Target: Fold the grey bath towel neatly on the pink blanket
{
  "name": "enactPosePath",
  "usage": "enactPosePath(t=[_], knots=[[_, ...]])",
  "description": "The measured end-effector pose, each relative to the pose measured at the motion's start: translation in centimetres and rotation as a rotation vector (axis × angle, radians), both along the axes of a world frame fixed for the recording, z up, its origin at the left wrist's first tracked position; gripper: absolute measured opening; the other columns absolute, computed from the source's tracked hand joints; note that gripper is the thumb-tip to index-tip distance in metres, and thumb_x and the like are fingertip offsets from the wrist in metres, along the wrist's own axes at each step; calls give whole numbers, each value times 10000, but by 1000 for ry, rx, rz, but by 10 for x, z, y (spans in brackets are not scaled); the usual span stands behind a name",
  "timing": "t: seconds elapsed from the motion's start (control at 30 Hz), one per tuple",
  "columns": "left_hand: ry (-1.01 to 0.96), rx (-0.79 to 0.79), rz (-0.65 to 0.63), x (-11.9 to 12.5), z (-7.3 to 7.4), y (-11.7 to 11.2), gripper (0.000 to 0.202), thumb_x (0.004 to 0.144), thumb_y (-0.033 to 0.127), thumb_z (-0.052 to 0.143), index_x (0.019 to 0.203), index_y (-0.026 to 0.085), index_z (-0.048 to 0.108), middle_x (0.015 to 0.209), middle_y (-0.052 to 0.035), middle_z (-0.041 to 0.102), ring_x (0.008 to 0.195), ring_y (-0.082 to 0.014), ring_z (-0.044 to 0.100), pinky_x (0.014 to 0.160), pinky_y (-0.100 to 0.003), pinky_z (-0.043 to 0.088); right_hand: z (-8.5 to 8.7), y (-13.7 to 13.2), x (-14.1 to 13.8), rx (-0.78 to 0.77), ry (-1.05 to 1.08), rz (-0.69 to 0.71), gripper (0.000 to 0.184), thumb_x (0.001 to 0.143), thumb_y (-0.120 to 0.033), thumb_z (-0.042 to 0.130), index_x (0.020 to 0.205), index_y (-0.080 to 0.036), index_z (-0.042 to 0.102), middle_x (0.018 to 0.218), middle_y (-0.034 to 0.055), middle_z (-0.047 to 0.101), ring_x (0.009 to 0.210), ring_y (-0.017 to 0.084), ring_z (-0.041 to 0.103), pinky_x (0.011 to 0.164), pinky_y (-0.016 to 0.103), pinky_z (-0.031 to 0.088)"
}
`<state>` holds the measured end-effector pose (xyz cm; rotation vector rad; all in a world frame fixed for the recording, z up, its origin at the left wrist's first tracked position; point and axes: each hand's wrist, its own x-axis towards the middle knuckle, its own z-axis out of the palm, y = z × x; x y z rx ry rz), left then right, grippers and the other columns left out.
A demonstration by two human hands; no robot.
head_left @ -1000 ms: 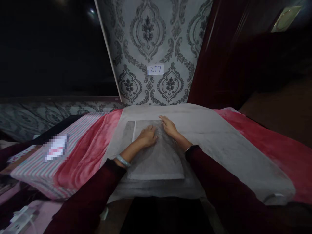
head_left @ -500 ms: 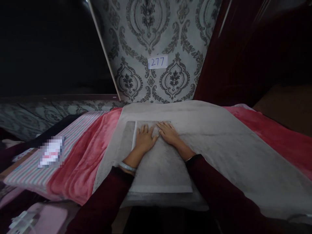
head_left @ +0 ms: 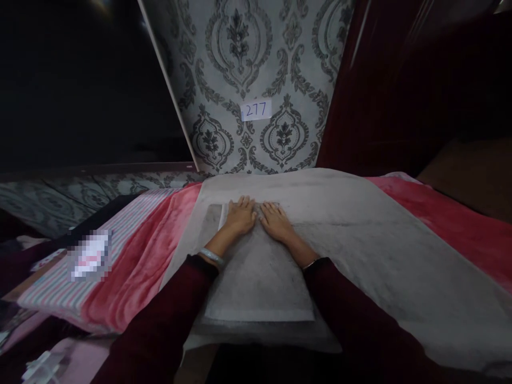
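A grey towel (head_left: 260, 282) with a pale border band lies folded in front of me, its near edge close to the front of the surface. My left hand (head_left: 241, 216) lies flat near the towel's far left corner, fingers stretched forward. Beside it, my right hand (head_left: 277, 221) rests palm down on the far part of the towel, fingers extended. A small gap separates the two hands. Neither hand grasps anything. Under the towel spreads a larger light grey cloth (head_left: 380, 261).
Red plush blankets (head_left: 136, 266) flank the grey cloth, with a striped cover (head_left: 56, 290) farther left. A dark screen (head_left: 80, 85) stands at the back left. Patterned wallpaper bears a paper label (head_left: 256, 110) reading 277. Dark red panelling (head_left: 368, 106) rises at the right.
My left hand has moved slightly forward, and its fingers are closer together. The right hand stays on the towel nearly as before. The whole view has shifted a little.
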<state>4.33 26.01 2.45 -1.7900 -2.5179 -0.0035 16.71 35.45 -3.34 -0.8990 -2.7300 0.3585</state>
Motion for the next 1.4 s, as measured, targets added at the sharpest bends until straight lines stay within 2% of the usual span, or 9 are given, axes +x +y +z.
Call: enactPosePath(t=[0.1,0.27,0.57,0.73,0.83,0.93,1.07,1.23,1.4], knots=[[-43,-63,-68,1,-10,15,589,1030,347,250,1593,200,341,1685,-61,289,1573,-255,195,1268,-571,136,-3,2,-1,13,1,7,602,1042,-316,279,1608,-114,321,1679,104,265,1558,219,205,1264,448,145],[-51,-35,-13,-9,-29,15,627,1038,448,226,1604,196,322,1685,-64,284,1570,-263,205,1272,-538,143,-3,2,-1,15,-5,7,594,1037,-306,278,1592,-109,360,1671,97,291,1556,228,208,1260,451,165],[-8,-81,166,-58,-18,-18,686,1025,523,233,1615,176,288,1689,-108,256,1575,-301,175,1248,-601,155,0,-1,0,15,-25,2,602,1022,-291,292,1596,-123,356,1677,90,274,1557,225,213,1264,444,170],[68,-11,111,-31,-9,-26,642,1022,499,302,1563,172,412,1706,-101,198,1587,-337,65,1251,-626,104,1,0,0,14,-34,-8,606,1024,-291,283,1602,-118,339,1678,92,268,1558,218,209,1266,438,162],[14,30,-64,1,-18,-30,619,1035,480,278,1585,211,371,1700,-87,234,1584,-300,136,1259,-586,150,1,0,1,22,-46,2,613,1028,-301,276,1609,-112,321,1681,98,259,1559,220,205,1268,437,150],[-10,20,-65,14,-29,-37,652,1027,540,287,1600,235,339,1687,-94,276,1569,-313,199,1253,-588,171,0,1,1,25,-52,4,618,1024,-304,270,1610,-115,315,1683,98,251,1559,222,205,1268,448,150],[5,6,13,-4,-34,-53,722,1010,597,303,1605,189,324,1689,-142,248,1568,-336,193,1241,-600,196,0,1,2,26,-59,0,619,1023,-305,270,1610,-116,318,1684,98,248,1559,226,203,1266,450,152],[-9,-13,-16,-32,-36,-76,700,1022,547,321,1616,181,282,1696,-140,217,1575,-296,170,1254,-552,197,1,0,2,19,-73,0,617,1038,-314,264,1621,-114,291,1688,98,239,1563,225,190,1267,440,152],[-41,-40,-48,-37,-37,-93,693,1020,518,335,1621,182,255,1698,-149,183,1576,-274,164,1255,-532,191,9,-1,4,4,-95,14,588,1051,-314,262,1618,-165,317,1692,81,228,1565,228,184,1267,452,141]])
